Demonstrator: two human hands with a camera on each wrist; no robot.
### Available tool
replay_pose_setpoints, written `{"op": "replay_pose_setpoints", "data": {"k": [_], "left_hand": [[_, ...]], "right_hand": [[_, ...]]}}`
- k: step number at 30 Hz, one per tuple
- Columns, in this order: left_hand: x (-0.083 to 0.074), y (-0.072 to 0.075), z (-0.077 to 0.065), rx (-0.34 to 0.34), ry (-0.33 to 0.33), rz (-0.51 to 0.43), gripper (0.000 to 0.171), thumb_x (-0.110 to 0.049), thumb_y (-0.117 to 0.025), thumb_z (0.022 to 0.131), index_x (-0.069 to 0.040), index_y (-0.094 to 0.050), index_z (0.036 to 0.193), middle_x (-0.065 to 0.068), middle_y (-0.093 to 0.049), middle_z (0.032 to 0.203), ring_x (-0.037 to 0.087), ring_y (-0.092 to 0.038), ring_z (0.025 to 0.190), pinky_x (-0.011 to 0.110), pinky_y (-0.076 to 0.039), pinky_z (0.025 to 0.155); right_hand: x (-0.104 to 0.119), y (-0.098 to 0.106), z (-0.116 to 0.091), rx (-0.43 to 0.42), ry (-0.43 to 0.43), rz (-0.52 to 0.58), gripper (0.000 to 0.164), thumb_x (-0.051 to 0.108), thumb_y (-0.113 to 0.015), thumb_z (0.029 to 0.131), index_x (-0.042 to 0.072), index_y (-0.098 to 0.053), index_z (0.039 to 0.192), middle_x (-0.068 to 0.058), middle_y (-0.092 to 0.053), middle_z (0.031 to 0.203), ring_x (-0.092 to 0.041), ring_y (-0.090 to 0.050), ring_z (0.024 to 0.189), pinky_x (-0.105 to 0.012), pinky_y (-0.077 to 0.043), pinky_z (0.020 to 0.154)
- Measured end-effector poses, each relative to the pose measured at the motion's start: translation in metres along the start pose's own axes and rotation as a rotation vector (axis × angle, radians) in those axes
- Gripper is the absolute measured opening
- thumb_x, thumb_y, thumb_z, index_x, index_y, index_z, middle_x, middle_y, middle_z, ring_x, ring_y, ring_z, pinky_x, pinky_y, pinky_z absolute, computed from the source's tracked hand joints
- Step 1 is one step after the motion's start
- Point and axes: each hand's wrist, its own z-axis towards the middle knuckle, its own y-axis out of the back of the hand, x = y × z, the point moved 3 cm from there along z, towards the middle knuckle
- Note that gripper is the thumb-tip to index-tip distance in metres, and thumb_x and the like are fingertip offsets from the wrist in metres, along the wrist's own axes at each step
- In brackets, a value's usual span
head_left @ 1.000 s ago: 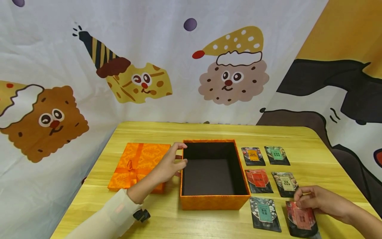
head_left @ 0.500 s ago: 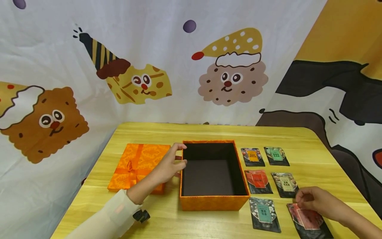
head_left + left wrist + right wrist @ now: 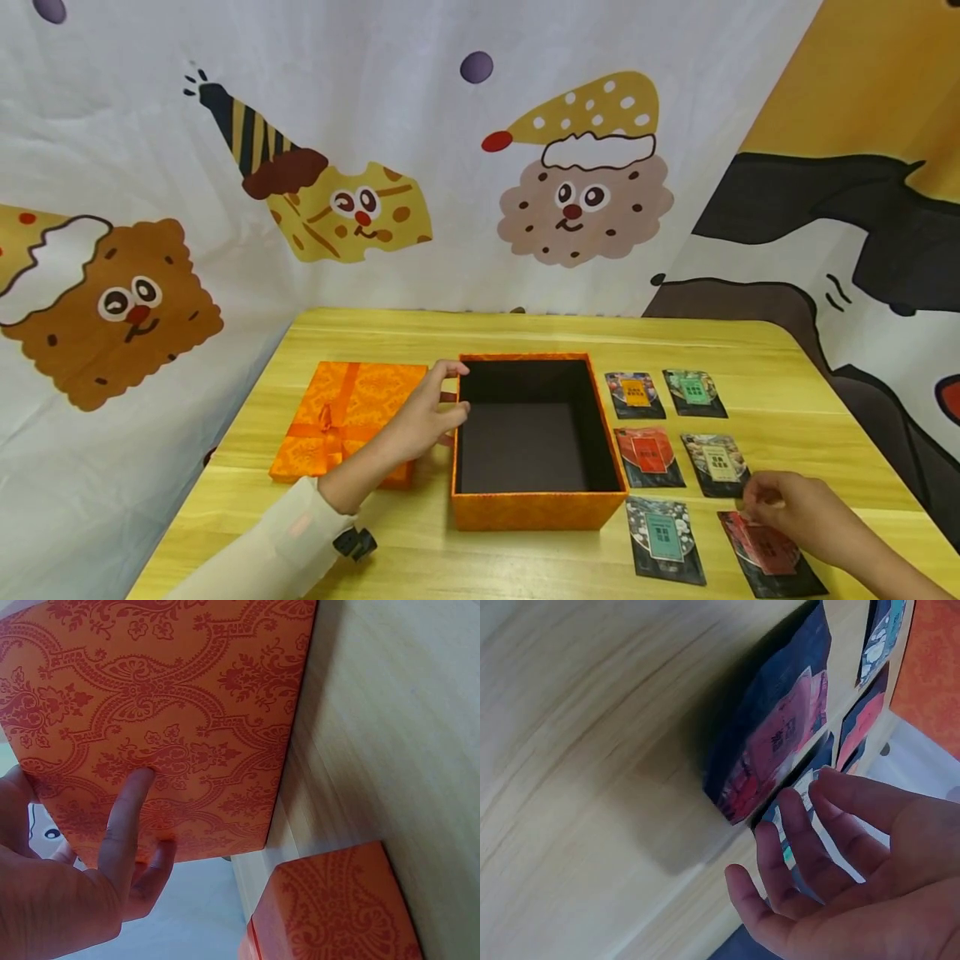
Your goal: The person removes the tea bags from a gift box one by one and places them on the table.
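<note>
My left hand (image 3: 426, 417) holds the left wall of an orange patterned box (image 3: 536, 512), which stands lidless with its dark inside showing. In the left wrist view, fingers (image 3: 124, 825) lie along the box's outer wall, with part of the hand at the rim. My right hand (image 3: 802, 510) is over the upper edge of a red-and-black pouch (image 3: 783, 567) at the front right. The right wrist view shows loosely bent fingers (image 3: 802, 832) beside this pouch, which lies on the table slightly turned.
An orange lid with a ribbon bow (image 3: 352, 404) lies left of the box. Several pouches lie right of it: orange-labelled (image 3: 636, 394), green-labelled (image 3: 695, 392), red (image 3: 649, 457), cream-labelled (image 3: 716, 463) and teal-labelled (image 3: 665, 540). A printed curtain (image 3: 450, 275) hangs behind the table (image 3: 525, 333).
The red-and-black pouch has turned and shifted slightly right under my right hand, whose fingers have let go of it. My left hand and the box stay in place.
</note>
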Motion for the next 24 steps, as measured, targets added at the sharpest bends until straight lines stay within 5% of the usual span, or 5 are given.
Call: {"op": "replay_pose_setpoints", "data": {"k": [6,12,24], "left_hand": [[0.0,0.0,-0.001,-0.001,-0.007,-0.004,0.053,-0.01,-0.065,0.099,-0.012,-0.04,0.145,0.014,-0.031,0.16,0.042,-0.055,0.127,0.045,-0.062,0.064],[0.001,0.0,0.0,-0.001,-0.008,-0.008,0.052,-0.01,-0.065,0.099,-0.013,-0.04,0.145,0.014,-0.032,0.16,0.042,-0.054,0.128,0.044,-0.062,0.064],[-0.001,0.0,-0.001,-0.006,-0.007,-0.001,0.052,-0.008,-0.065,0.099,-0.012,-0.041,0.145,0.014,-0.033,0.158,0.043,-0.056,0.126,0.044,-0.062,0.062]], "right_hand": [[0.011,0.005,0.001,-0.063,0.028,-0.049,0.006,0.017,-0.071,0.097,0.012,-0.068,0.096,0.003,-0.069,0.089,-0.016,-0.061,0.075,-0.036,-0.049,0.063],[0.029,0.01,0.006,-0.177,0.091,-0.108,0.03,0.03,-0.072,0.097,0.004,-0.07,0.111,-0.013,-0.071,0.106,-0.033,-0.068,0.091,-0.051,-0.055,0.074],[0.067,0.009,0.015,-0.349,0.248,-0.115,0.057,0.041,-0.066,0.101,0.0,-0.057,0.139,-0.032,-0.05,0.141,-0.058,-0.047,0.125,-0.074,-0.045,0.09]]}}
